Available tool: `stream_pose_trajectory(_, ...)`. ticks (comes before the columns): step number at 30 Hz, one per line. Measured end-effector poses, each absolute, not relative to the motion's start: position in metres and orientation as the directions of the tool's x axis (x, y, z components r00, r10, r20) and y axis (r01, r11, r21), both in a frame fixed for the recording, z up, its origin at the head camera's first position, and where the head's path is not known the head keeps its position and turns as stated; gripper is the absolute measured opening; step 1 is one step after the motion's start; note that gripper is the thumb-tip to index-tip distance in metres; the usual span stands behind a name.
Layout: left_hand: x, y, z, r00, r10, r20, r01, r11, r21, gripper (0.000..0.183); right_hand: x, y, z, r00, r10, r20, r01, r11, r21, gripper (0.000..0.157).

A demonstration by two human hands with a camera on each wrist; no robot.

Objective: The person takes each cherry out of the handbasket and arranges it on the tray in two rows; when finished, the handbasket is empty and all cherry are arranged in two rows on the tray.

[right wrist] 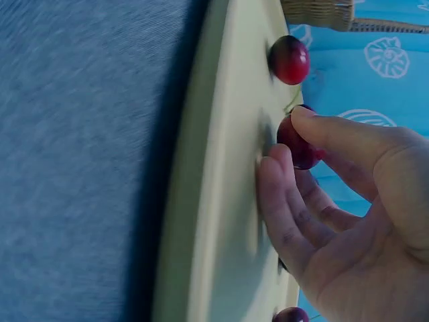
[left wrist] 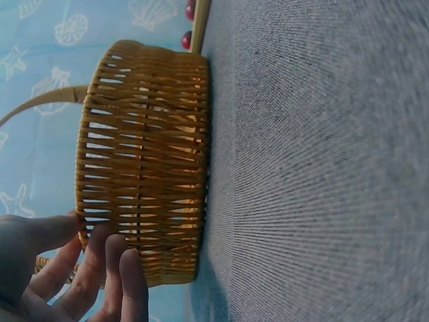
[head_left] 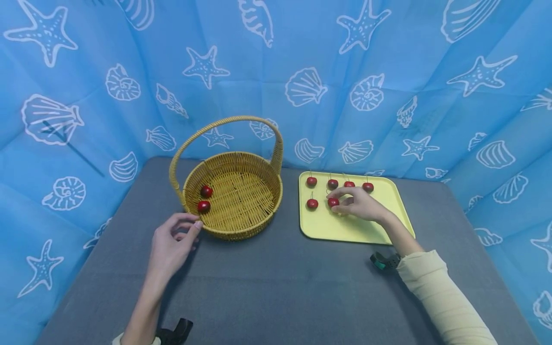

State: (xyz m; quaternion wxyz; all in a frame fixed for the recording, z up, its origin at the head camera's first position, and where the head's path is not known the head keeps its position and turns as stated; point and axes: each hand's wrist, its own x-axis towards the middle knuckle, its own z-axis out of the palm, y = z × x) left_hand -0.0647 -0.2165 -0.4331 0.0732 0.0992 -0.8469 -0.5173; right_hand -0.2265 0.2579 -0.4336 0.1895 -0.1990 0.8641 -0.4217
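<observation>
A round yellow wicker basket [head_left: 239, 234] with a tall arched handle stands at centre left. Its rim is pinched at the near left by my left hand [head_left: 174, 242], thumb over the edge and fingers along the outer weave. Inside the basket, toward the left wall, lie two dark red cherries [head_left: 204, 206]. My right hand [head_left: 364, 205] is over the pale yellow tray [head_left: 319, 231], pinching a red cherry [right wrist: 297, 144] between thumb and fingers, low above the tray surface. Another cherry [head_left: 312, 204] sits just left of the held one.
Along the tray's far side stands a row of several stemmed cherries [head_left: 332, 184]. Grey cloth [head_left: 276, 292] covers the table. Behind it and at both sides hangs a blue curtain [head_left: 258, 62] with white shells and starfish. Dark wrist devices [head_left: 385, 261] are on both wrists.
</observation>
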Motion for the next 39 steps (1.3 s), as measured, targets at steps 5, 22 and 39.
stream_pose_trajectory(5,-0.065,-0.218,-0.433,-0.971,-0.24,0.008,-0.101,0.44,0.892,0.027,-0.228,0.261,-0.439,-0.848,-0.513,-0.131,-0.231,0.58,-0.781,0.036)
stream_pose_trajectory(22,-0.065,-0.22,-0.434,-0.974,-0.227,-0.018,-0.118,0.432,0.894,0.032,-0.224,0.267,-0.428,-0.845,-0.522,-0.12,-0.269,0.607,-0.748,0.042)
stream_pose_trajectory(39,-0.065,-0.22,-0.432,-0.972,-0.234,-0.031,-0.133,0.435,0.891,0.031,-0.217,0.219,-0.385,-0.82,-0.571,-0.036,-0.336,0.531,-0.778,0.038)
